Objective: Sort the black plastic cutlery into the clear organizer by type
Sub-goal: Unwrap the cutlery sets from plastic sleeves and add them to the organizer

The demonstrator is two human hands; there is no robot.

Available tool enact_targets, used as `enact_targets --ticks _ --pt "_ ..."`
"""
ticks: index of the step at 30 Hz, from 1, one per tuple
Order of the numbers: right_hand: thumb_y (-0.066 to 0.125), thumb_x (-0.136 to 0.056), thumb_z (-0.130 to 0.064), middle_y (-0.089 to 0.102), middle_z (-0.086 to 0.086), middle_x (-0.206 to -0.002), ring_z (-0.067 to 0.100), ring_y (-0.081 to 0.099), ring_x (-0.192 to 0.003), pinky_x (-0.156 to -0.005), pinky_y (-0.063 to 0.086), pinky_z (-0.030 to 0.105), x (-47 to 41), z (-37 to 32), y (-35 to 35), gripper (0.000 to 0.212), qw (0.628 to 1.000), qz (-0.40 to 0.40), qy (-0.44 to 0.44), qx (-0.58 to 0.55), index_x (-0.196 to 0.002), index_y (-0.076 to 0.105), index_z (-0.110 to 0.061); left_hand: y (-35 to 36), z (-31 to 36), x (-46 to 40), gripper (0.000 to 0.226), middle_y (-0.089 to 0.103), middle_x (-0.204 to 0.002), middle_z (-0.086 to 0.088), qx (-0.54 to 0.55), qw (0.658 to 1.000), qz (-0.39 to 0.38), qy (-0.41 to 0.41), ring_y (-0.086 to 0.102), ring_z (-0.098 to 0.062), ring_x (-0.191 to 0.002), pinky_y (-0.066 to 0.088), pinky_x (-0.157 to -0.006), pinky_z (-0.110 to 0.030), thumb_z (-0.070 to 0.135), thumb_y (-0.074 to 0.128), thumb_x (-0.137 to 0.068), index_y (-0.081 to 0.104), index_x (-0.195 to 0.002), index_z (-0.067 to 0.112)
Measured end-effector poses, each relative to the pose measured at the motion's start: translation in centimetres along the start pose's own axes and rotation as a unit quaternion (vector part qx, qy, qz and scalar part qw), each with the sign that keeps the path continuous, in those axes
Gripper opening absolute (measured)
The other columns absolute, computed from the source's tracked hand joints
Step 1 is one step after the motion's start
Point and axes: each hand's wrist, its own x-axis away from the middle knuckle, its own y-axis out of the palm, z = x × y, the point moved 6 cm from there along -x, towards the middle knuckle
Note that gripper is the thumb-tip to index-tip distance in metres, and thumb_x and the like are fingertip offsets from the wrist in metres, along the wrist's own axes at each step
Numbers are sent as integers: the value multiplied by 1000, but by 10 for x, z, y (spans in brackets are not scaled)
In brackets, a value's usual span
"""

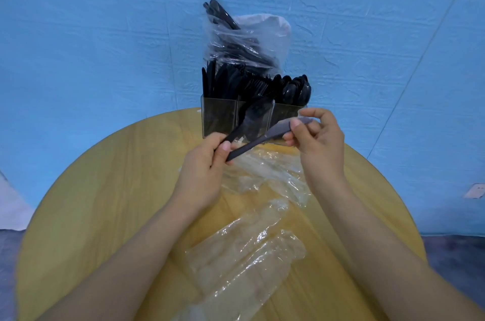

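While both hands are raised just above the round wooden table, a black plastic knife lies slanted between them, in front of the clear organizer. The right hand pinches the knife's blade end between thumb and curled fingers, with the forefinger arched over the tip. The left hand has its fingers curled round the handle of a black spoon, whose bowl points up toward the organizer's middle compartment; the knife's handle end sits against this hand's thumb, though whether the thumb also presses it is hard to tell through the blur.

The organizer stands at the far edge of the table and has three compartments side by side: knives upright in the left one, forks in the middle one, spoons in the right one, all with their working ends up. Right behind it rises a clear plastic bag still stuffed with black cutlery, some pieces poking out at the top.

On the table beneath and nearer than the hands lie crumpled clear wrappers, one heap just under the hands and another closer to the person. A blue textured wall fills the background.
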Motion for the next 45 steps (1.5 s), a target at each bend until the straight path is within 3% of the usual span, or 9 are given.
enact_targets --ticks 5,11,19,22,25,27,31,35,45 --pt "53 -93 -3 54 -1 -61 4 57 -51 -60 51 21 -42 -17 8 15 996 79 -35 17 -90 47 -17 -31 -23 -13 20 51 -68 8 9 991 130 -42 49 5 -63 36 -58 -8 17 39 -100 56 -90 20" --pt "50 -94 -7 57 -2 -71 4 56 -54 -60 45 15 -76 -32 47 16 984 126 -111 60 -99 36 -15 -41 -32 -17 20 52 -70 5 38 985 159 -59 50 7 -68 38 -62 -6 18 39 -101 54 -88 19" --pt "53 -95 -13 56 7 -78 23 53 -71 -61 36 28 -89 -21 96 14 948 11 -195 253 -93 40 -17 -39 -39 -18 21 50 -69 10 87 978 161 -100 47 4 -63 37 -59 -6 23 39 -101 58 -92 26" --pt "60 -92 -17 56 3 -86 23 49 -85 -71 37 28 -89 -11 109 10 891 -18 -261 372 -89 61 -7 -38 -41 -18 22 48 -68 10 108 975 161 -110 44 1 -62 37 -60 -13 23 39 -101 57 -90 28" --pt "64 -87 -16 56 13 -103 35 47 -96 -79 42 44 -86 2 118 19 811 -24 -296 505 -102 71 -7 -37 -40 -17 26 49 -68 9 121 974 159 -109 46 0 -64 39 -64 -18 25 36 -101 59 -90 21" --pt "61 -89 -17 53 14 -110 32 47 -100 -82 40 39 -75 -4 116 25 833 -12 -298 465 -113 67 -11 -36 -39 -16 31 49 -67 11 128 973 158 -107 48 0 -66 41 -69 -21 26 35 -102 61 -91 13" --pt "53 -96 -23 54 -1 -104 -1 50 -82 -76 38 5 -41 -6 113 30 943 -114 -168 265 -124 58 -13 -33 -35 -17 33 51 -68 8 119 979 142 -84 48 7 -65 38 -65 -15 21 36 -102 55 -79 7" --pt "57 -93 -21 60 -8 -80 0 56 -65 -67 51 21 -21 -6 100 3 980 -107 -84 149 -95 60 -21 -22 -28 -15 29 48 -64 7 94 989 97 -60 48 7 -62 36 -61 -10 18 40 -101 59 -82 7" --pt "58 -90 -14 57 -3 -66 13 60 -60 -67 51 37 -33 -5 46 21 988 12 -37 148 -73 49 -21 -5 -15 -18 25 51 -66 9 91 990 83 -64 43 2 -61 34 -60 -9 16 39 -100 54 -80 19"
